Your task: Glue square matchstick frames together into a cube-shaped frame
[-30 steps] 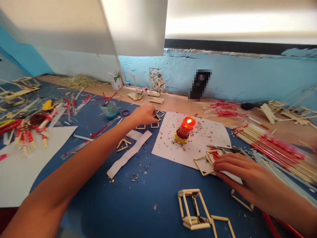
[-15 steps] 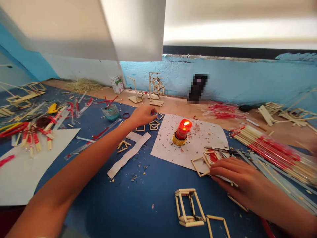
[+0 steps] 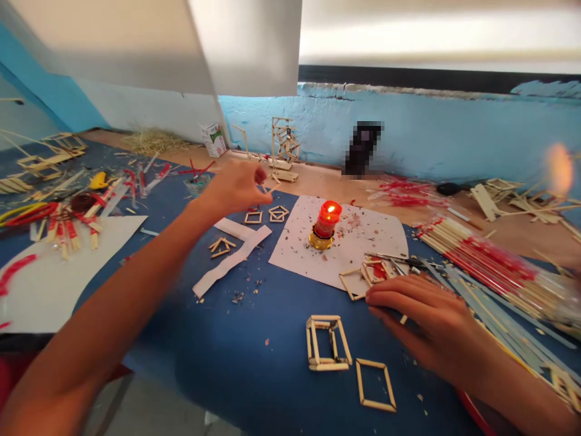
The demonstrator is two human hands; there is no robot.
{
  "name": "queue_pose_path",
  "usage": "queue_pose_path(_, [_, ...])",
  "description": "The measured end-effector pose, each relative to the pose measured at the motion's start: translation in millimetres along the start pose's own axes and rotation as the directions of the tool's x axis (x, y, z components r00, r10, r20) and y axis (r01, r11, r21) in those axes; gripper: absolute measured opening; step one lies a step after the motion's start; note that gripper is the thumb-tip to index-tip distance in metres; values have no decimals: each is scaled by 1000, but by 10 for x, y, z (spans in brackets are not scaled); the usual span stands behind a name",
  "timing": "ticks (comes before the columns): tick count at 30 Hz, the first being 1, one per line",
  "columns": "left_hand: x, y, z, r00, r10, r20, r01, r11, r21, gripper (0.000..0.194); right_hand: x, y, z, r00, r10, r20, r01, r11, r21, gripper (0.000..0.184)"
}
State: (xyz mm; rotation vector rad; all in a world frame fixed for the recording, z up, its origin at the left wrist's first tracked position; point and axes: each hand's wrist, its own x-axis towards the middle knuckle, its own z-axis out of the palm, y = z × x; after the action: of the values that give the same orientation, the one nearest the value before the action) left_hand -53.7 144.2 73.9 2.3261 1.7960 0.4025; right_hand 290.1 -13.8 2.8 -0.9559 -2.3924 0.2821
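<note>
My left hand (image 3: 236, 188) is lifted above the blue table mat (image 3: 254, 339) with its fingers pinched together. A thin pale stick piece shows at the fingertips. Below and to its right lie small square stick frames (image 3: 265, 215). My right hand (image 3: 408, 312) lies flat on the mat, fingers stretched out, beside a flat stick frame (image 3: 351, 284) at the edge of the white paper (image 3: 372, 239). A lit red candle (image 3: 324, 221) stands on that paper. In front of my right hand sit a box-shaped stick frame (image 3: 327, 342) and a flat rectangular frame (image 3: 374, 384).
A long bundle of red-tipped sticks (image 3: 490, 260) lies at the right. A white paper strip (image 3: 231, 260) lies left of the candle. More sticks and red scraps (image 3: 63, 221) cover the left side. Stick models (image 3: 284, 148) stand by the blue wall. Metal scissors (image 3: 399, 260) lie near my right hand.
My left hand has risen off the square frames and pulled back left in a pinch. My right hand has slid left along the mat. The view has shifted slightly.
</note>
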Motion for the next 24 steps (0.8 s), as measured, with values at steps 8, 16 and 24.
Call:
queue_pose_path(8, [-1750,849,92,941,338,-18,-324,883,-338,45,-1,-480,-113,997,78,9,-77,950,304,36])
queue_pose_path(16, [-1694,947,488,925,378,-19,-359,859,-365,43,13,-411,96,993,46,104,-79,937,340,18])
queue_pose_path(24, [-1803,826,596,945,328,-14,-294,825,-483,33,35,-407,150,997,13,78,-36,950,309,21])
